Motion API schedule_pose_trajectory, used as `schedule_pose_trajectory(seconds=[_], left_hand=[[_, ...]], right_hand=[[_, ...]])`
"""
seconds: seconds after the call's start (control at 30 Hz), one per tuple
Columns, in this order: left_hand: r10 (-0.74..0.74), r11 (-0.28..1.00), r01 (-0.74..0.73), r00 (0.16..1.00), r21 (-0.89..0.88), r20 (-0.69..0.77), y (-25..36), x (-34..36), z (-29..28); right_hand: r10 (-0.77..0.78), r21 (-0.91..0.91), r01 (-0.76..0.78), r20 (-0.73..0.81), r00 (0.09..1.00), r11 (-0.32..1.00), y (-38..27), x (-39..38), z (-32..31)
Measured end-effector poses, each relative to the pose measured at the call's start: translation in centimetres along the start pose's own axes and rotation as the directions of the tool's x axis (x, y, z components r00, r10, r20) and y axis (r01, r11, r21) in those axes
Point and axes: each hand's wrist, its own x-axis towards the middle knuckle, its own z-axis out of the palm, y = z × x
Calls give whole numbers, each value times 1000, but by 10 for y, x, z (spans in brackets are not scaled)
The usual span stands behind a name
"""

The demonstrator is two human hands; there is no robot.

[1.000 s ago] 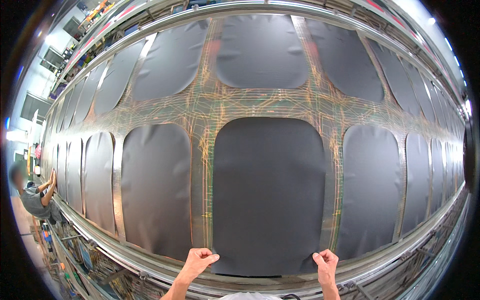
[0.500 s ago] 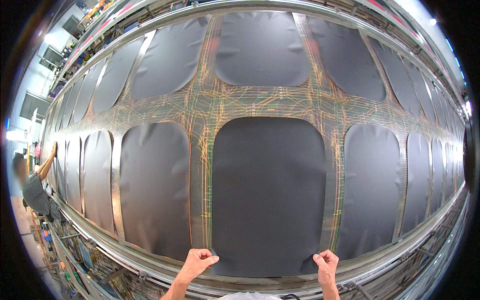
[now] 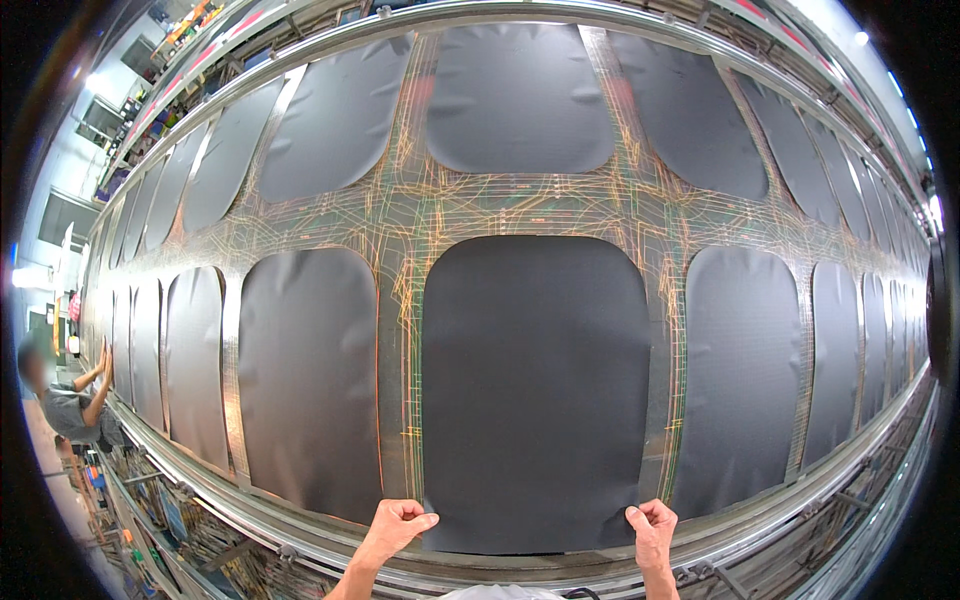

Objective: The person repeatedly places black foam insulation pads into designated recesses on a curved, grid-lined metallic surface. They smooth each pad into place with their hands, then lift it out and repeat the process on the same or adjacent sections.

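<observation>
A large black sheet (image 3: 535, 390) with rounded far corners lies in front of me on a long table (image 3: 398, 440). My left hand (image 3: 397, 527) pinches its near left corner between thumb and fingers. At the near right corner, my right hand (image 3: 653, 527) grips the same sheet in a pinch. The sheet's near edge reaches past the table surface toward the metal rail. Coloured lines, orange and green, cover the table around the sheet.
Similar black sheets flank mine, one at left (image 3: 310, 380) and one at right (image 3: 743, 370), with a far row (image 3: 520, 100) beyond. A metal rail (image 3: 700, 570) runs along the near edge. Far left, another person (image 3: 65, 400) stands with hands at the table's edge.
My hands and the sheet between them stay almost still. The person at far left has lowered their arms, and both of their hands now show at the table.
</observation>
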Motion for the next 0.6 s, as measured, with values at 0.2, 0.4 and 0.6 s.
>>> schedule_pose_trajectory(seconds=[0.2,0.4,0.6], left_hand=[[-10,999,10,1000,31,-10,7,-3,0],[25,996,-23,1000,85,-11,2,1,-1],[36,999,-35,998,33,-46,0,0,4]], right_hand=[[-8,-18,8,0,1000,1000,3,0,-1],[-5,-38,5,14,1000,999,-4,-2,0],[23,-63,-20,37,999,998,-11,-1,0]])
